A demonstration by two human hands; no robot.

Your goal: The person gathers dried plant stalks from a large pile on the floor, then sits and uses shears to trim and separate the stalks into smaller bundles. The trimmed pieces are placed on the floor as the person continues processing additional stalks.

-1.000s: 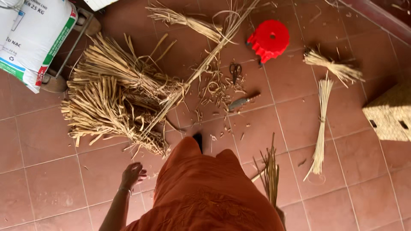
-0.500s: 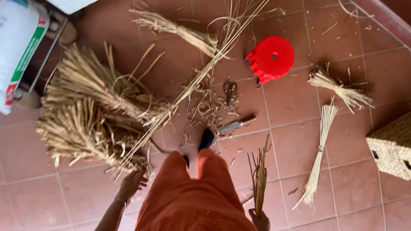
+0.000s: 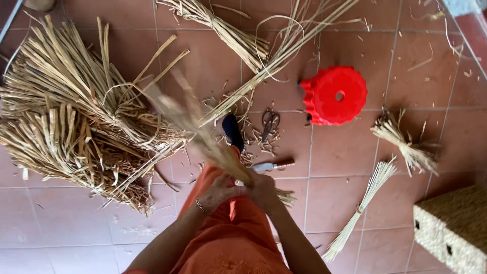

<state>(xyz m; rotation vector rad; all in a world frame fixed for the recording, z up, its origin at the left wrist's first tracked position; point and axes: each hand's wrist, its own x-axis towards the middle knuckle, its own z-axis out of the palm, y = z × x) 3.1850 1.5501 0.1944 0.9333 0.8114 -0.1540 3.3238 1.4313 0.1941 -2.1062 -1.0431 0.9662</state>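
Observation:
Both of my hands meet in front of my orange-clad legs (image 3: 233, 238) and grip one bundle of dry straw (image 3: 203, 137). My left hand (image 3: 218, 192), with a thin bracelet at the wrist, wraps the bundle from the left. My right hand (image 3: 264, 190) clasps it just beside, near the cut ends (image 3: 286, 197). The long end of the bundle points up and to the left and is blurred. My dark shoe (image 3: 233, 131) shows just past the bundle.
A big heap of straw (image 3: 76, 122) fills the left of the tiled floor. Scissors (image 3: 270, 123), a knife with a wooden handle (image 3: 274, 165) and a red plastic stool (image 3: 336, 95) lie ahead. Tied straw bundles (image 3: 406, 142) and thin stalks (image 3: 362, 208) lie right, near a woven box (image 3: 454, 228).
My left hand has come up from beside my leg and joined my right hand on the straw bundle, which now sits raised in front of me. The camera view has moved closer to the floor.

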